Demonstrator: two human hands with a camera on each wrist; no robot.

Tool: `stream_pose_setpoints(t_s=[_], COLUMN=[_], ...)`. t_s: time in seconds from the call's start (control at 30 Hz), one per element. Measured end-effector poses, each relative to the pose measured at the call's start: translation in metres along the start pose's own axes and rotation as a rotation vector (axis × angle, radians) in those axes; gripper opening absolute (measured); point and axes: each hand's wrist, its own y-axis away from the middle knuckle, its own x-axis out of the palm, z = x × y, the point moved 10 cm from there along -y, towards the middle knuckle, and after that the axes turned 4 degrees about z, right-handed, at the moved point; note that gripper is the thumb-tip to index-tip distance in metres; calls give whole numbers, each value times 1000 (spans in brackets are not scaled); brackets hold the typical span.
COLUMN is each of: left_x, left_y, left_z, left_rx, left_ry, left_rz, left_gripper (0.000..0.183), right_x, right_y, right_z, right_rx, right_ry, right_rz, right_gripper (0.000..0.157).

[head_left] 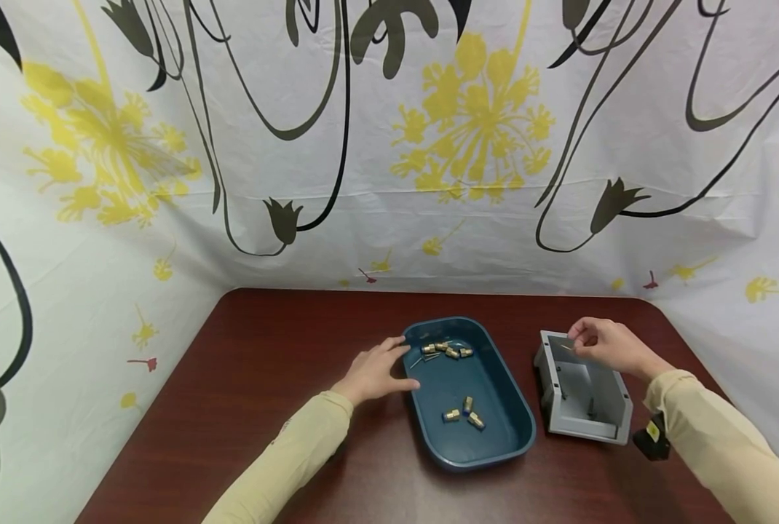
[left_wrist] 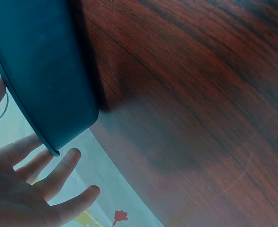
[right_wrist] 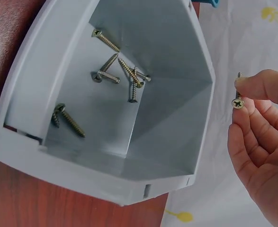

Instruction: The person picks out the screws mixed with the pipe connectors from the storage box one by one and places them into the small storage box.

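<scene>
Between thumb and fingers, my right hand pinches a screw with a cross-slot head, above the far end of a grey bin. Several more screws lie loose on that bin's floor. My left hand is at the left rim of a blue tray, its fingers spread and touching the edge. In the left wrist view the fingers are parted around the tray's corner. Inside the tray are several brass fittings in two groups, with a few screws beside the far group.
The grey bin stands right of the tray on a dark red-brown table. A black device with a yellow mark is at the right wrist. Patterned white cloth hangs behind the table and at its sides.
</scene>
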Motion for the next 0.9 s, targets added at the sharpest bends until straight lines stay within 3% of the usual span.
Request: stream_pose_setpoints(t_s=[0.6, 0.9], left_x=[0, 1], left_y=[0, 0], left_z=[0, 0], left_rx=[3, 0], left_ry=[-5, -1], left_rz=[-5, 5], left_gripper=[72, 72], right_x=[8, 3], right_y=[5, 1], right_z=[-13, 0], right_rx=[8, -20], right_ry=[6, -24], right_rz=[4, -10], right_gripper=[14, 13])
